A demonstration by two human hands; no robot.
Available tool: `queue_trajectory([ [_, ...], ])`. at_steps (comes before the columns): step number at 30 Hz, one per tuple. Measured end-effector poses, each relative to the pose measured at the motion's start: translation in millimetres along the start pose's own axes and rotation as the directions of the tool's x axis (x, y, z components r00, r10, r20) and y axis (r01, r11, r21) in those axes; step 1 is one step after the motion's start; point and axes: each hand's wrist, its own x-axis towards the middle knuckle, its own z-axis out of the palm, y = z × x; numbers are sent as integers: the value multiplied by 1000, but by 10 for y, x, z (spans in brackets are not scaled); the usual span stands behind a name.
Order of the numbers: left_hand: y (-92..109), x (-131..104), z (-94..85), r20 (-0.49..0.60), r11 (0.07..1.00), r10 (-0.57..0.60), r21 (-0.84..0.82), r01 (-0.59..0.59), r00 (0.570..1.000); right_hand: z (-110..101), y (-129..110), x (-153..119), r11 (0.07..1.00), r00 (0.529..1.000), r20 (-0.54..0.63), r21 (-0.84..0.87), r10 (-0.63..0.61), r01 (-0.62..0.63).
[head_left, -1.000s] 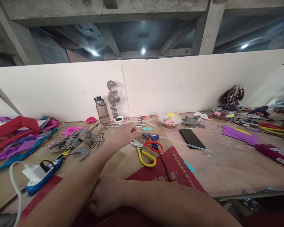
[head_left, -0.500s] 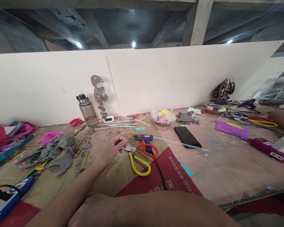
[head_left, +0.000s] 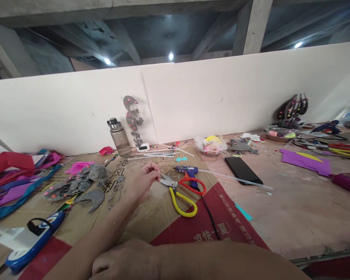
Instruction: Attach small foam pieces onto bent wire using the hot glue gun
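My left hand is over the cardboard, thumb and fingertips pinched together. Whatever may be between them is too small to make out. Just right of those fingertips lie scissors with one red and one yellow handle, blades slightly apart. Behind the scissors rests a blue glue gun, with a long clear glue stick reaching right from it. My right arm crosses the bottom of the view, and my right hand lies by my left forearm with its fingers curled in.
Grey felt pieces with pink beads and a blue-and-white power strip are at left. A bottle stands by the white partition. A black phone, a bowl and purple felt are rightward.
The view has turned left, so everything appears further right. My left fingertips have shifted slightly up off the scissor blades. The scissors and my right hand stay about where they were.
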Motion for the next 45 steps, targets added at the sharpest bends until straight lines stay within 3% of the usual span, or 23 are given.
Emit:
queue_trajectory([
  [5, -13, 12, -25, 33, 1000, 8, 26, -9, 999, 43, -6, -3, 1000, 984, -177, 24, 6, -1],
  [10, -13, -2, -29, 89, 996, 37, 81, -45, 995, 34, 88, 57, 997, 901, -427, 5, 76, -82],
  [16, 49, -36, -30, 110, 982, 111, 138, -125, 988, -49, 127, 31, 998, 821, -567, 31, 62, -54],
  [20, 70, -9, -63, 103, 968, 154, 186, -171, 983, -221, 114, -4, 998, 767, -639, 24, 64, -64],
  [22, 77, 6, -86, 89, 967, 150, 195, -165, 985, -377, 121, -36, 993, 702, -705, 28, 101, -114],
  [23, 81, 8, -96, 81, 969, 142, 193, -155, 987, -468, 134, -59, 987, 644, -754, 39, 131, -155],
  [26, 101, -3, -112, 51, 969, 176, 167, -183, 983, -736, 221, -152, 946, 392, -887, 126, 242, -299],
  [28, 114, -11, -110, 42, 950, 246, 188, -249, 968, -866, 317, -224, 901, 241, -911, 233, 333, -366],
  [30, 123, -10, -106, 42, 930, 281, 235, -283, 959, -934, 420, -286, 865, 180, -890, 333, 420, -375],
  [32, 130, -3, -106, 28, 926, 284, 253, -282, 958, -949, 501, -326, 851, 196, -866, 366, 459, -376],
  [37, 159, 7, -127, 11, 922, 281, 274, -273, 960, -910, 557, -332, 852, 301, -827, 344, 474, -395],
  [45, 213, -14, -149, 37, 886, 299, 361, -292, 954, -917, 570, -348, 839, 309, -799, 398, 515, -371],
])
